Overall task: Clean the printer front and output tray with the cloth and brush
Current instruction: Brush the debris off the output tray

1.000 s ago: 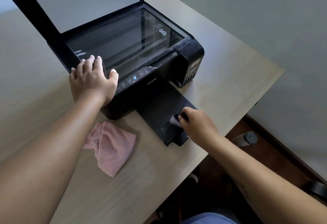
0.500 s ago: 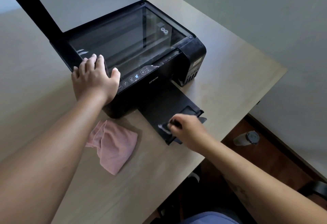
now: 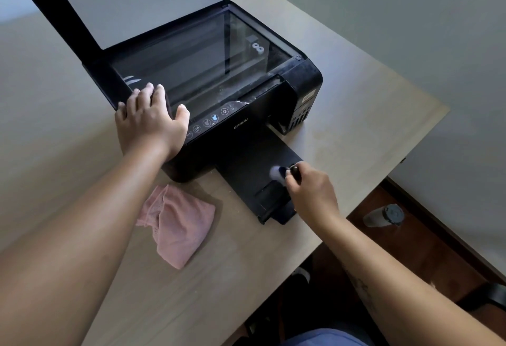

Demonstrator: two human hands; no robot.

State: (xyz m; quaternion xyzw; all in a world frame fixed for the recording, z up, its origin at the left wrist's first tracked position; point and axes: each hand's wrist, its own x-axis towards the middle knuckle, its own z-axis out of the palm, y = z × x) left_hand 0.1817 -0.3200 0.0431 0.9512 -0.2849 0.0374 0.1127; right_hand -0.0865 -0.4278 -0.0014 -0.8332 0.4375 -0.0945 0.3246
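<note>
A black printer (image 3: 260,105) stands on the table with its scanner lid raised. Its output tray (image 3: 252,176) juts out toward me. My right hand (image 3: 312,195) grips a small brush (image 3: 279,172) whose pale bristles rest on the tray's right side, blurred by motion. My left hand (image 3: 150,124) lies flat on the printer's front left corner, fingers spread, holding nothing. A crumpled pink cloth (image 3: 176,222) lies on the table left of the tray, untouched.
The wooden table (image 3: 356,132) ends just right of the tray and near my body. A grey bottle (image 3: 383,215) lies on the dark floor to the right. A pale wall runs behind.
My right hand has swept the brush from the tray's left near end toward its right side, farther up the tray. My left hand stays pressed on the printer.
</note>
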